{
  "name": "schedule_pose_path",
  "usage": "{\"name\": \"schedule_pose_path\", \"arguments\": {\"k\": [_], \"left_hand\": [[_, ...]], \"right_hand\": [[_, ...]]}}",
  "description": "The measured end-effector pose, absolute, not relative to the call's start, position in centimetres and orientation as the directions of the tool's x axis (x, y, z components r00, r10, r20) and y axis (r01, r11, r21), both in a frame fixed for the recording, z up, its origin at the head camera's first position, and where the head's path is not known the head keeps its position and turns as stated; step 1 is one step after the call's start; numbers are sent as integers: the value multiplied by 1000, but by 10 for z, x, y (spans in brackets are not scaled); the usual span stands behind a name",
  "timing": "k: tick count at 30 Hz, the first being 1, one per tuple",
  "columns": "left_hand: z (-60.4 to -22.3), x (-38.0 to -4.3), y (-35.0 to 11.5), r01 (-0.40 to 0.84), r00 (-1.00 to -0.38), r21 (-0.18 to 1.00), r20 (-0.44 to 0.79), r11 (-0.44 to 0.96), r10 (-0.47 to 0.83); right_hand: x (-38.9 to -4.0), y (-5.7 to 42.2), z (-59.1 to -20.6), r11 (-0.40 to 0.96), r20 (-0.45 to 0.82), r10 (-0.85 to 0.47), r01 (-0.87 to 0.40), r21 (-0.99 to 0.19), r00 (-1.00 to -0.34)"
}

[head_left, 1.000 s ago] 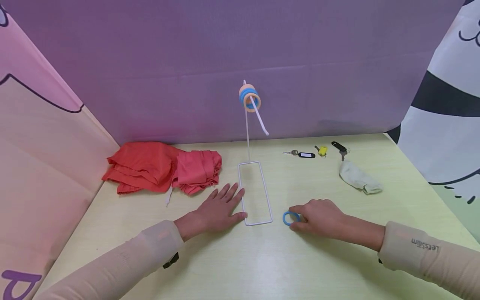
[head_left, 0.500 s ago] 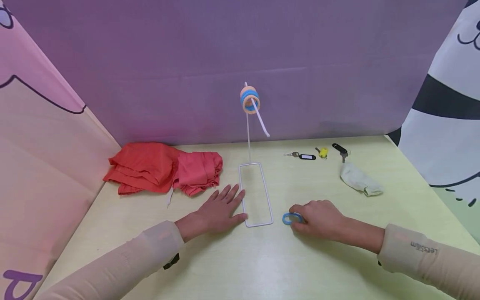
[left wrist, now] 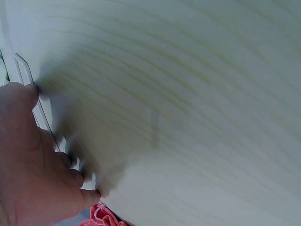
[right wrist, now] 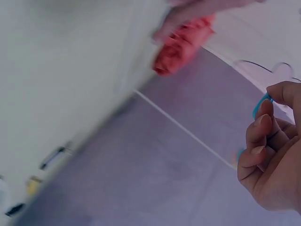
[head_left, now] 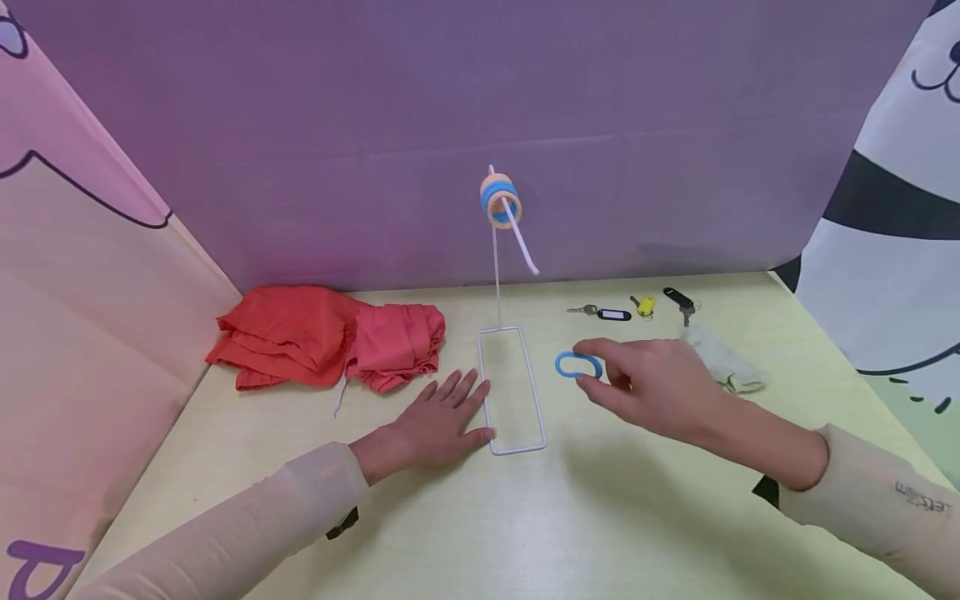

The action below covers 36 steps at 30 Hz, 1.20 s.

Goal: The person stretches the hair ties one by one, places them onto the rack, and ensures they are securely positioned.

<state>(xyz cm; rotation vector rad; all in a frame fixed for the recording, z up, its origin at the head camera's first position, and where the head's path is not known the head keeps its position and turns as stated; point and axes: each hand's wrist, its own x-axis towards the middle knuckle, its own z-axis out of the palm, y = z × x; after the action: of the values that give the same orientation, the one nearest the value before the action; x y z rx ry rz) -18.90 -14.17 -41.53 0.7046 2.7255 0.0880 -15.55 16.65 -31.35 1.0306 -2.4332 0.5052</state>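
Between thumb and forefinger, my right hand [head_left: 660, 385] pinches a blue ring [head_left: 558, 364] above the table, to the right of a white wire stand [head_left: 534, 385]. The ring looks squeezed into an oval. In the right wrist view only a sliver of the blue ring [right wrist: 259, 106] shows at the fingertips. My left hand [head_left: 431, 423] lies flat with fingers spread, its thumb and a fingertip touching the left side of the stand's base. Several peach and blue rings [head_left: 501, 200] hang on the stand's upper arm, whose free end points toward me.
Crumpled red cloth [head_left: 292, 333] and a pinker cloth bundle [head_left: 397, 342] lie at the back left. Keys with a black tag [head_left: 613, 315], a yellow key tag [head_left: 645, 306] and another black tag [head_left: 678, 297] lie at the back right, near a whitish cloth [head_left: 731, 367].
My right hand has lifted the blue ring off the table and moved it away from me. The ring has turned and now looks flattened. My left hand stays where it was.
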Motion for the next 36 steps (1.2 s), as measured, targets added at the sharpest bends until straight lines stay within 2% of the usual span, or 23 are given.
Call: {"name": "schedule_pose_path", "arguments": {"k": [4,8,10,17,22,36], "left_hand": [[-415,-189,-142,465,-825,132,-293,875,483],[-416,-189,-142,469,-824,132,-290,873,486],[-417,-189,-143,468,-825,133,-289,873,486],[-416,-188,-144,467,-824,140,-291,873,487],[-416,-187,-144,468,-821,152,-289,871,492],[-417,-188,-144,474,-822,153,-276,867,498]], "right_hand": [[-147,161,-279,601,663,-551,-792,-107,-507],[-139,156,-252,564,772,-526,-826,2,-357],[-136,153,-242,571,801,-517,-818,60,-302],[-141,138,-230,619,841,-508,-757,207,-185],[-156,128,-230,630,854,-491,-747,211,-174],[-199,113,-233,694,839,-505,-673,256,-201]]}}
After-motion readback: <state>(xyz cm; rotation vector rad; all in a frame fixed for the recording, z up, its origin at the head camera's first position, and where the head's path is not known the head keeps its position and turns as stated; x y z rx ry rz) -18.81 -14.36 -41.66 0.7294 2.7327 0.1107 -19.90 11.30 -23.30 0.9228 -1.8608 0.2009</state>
